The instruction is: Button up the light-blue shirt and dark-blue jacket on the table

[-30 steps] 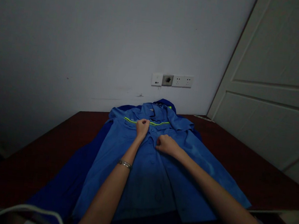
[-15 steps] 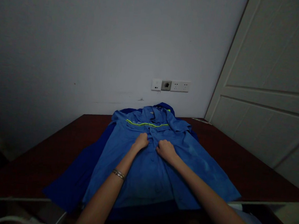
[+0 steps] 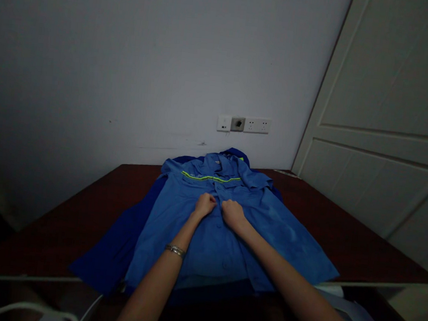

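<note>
A light blue short-sleeved work shirt (image 3: 197,252) with a yellow-green chest stripe lies front up, its collar toward the wall. My left hand (image 3: 204,205), with a bracelet on its wrist, is closed at the front placket, fingers pinching the cloth. Just to its right, my right hand (image 3: 232,214) is also closed on the placket edge. A small gap separates the two hands. Buttons show above and below them; whatever lies right at the fingertips is too small to make out. Beneath the shirt, a darker blue garment (image 3: 114,252) sticks out on the left and at the collar.
The dark red table (image 3: 93,189) meets a white wall with a row of sockets (image 3: 257,126). A white panelled door (image 3: 388,111) stands at the right. Below the front edge are a white cable (image 3: 33,307) at left and pale items (image 3: 358,315) at right.
My hands have drawn closer together at the placket, the right moving slightly left and the left slightly right. The shirt lies nearly as before; the view has shifted a little.
</note>
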Available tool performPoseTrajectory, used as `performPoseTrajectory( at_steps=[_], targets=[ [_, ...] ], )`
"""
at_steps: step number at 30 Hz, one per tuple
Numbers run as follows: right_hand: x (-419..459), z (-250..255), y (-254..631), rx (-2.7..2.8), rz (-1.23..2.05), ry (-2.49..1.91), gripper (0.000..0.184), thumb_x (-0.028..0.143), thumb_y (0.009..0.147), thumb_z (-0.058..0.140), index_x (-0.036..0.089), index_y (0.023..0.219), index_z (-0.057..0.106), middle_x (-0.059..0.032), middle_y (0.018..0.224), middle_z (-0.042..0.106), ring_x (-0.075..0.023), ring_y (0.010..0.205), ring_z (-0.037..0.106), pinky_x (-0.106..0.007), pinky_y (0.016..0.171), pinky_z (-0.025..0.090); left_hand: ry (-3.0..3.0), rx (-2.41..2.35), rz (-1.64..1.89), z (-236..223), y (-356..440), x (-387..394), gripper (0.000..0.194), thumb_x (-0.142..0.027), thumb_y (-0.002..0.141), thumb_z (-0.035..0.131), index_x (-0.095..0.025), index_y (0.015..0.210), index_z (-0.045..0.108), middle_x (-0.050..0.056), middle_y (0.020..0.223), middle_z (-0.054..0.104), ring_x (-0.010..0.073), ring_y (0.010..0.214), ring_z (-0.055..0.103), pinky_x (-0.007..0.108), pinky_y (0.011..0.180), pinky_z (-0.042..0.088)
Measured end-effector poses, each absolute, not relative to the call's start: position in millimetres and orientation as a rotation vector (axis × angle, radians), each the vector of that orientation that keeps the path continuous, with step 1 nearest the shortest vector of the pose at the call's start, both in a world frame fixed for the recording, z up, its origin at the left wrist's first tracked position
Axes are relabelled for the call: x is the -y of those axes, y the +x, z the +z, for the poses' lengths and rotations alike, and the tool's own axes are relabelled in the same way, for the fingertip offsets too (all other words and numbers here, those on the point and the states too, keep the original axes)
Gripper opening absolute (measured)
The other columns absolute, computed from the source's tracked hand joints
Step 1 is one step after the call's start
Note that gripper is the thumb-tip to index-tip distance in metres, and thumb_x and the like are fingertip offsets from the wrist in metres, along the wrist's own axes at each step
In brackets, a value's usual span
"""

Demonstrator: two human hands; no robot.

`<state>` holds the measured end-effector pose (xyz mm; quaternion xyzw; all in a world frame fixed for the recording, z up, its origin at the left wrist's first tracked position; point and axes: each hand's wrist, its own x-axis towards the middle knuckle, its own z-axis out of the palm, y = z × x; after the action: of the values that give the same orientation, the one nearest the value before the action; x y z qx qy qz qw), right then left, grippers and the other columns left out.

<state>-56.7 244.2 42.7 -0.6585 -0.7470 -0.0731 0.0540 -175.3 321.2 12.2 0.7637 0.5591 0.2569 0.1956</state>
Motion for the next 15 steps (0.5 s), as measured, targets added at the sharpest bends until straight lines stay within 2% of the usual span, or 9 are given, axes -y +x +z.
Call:
performPoseTrajectory(
  at_steps=[4,10,15],
  targets=[
    [-241,41,-57,2.242,-0.239,-2.015,0.031,0.008,0.085,0.035,0.011,0.096,0.064,-0.0184,0.093,0.065,-0.0223,0.087,0.063,-0.029,0.073,0.047,2.122,-1.534,0.747,9,-176,-322,0.018,-0.016,0.067,0.065,-0.014,0.084,0.068,0.004,0.079,0.068,0.0141,0.072,0.061,0.021,0.063,0.044],
    [-238,38,-53,2.21,-0.247,-2.002,0.029,0.009,0.084,0.038,0.012,0.093,0.065,-0.017,0.091,0.065,-0.0226,0.085,0.064,-0.029,0.071,0.047,2.134,-1.537,0.794,6,-174,-316,0.014,-0.013,0.071,0.06,-0.015,0.084,0.066,0.003,0.079,0.067,0.0148,0.074,0.06,0.023,0.066,0.044],
    [-245,42,-40,2.07,-0.143,-1.98,0.024,0.017,0.08,0.046,0.011,0.089,0.067,-0.0157,0.09,0.067,-0.0212,0.084,0.063,-0.025,0.071,0.045,2.338,-1.471,0.964,15,-177,-305,0.011,-0.014,0.074,0.057,-0.017,0.082,0.064,0.005,0.091,0.063,0.0177,0.088,0.057,0.028,0.077,0.043]
  ],
)
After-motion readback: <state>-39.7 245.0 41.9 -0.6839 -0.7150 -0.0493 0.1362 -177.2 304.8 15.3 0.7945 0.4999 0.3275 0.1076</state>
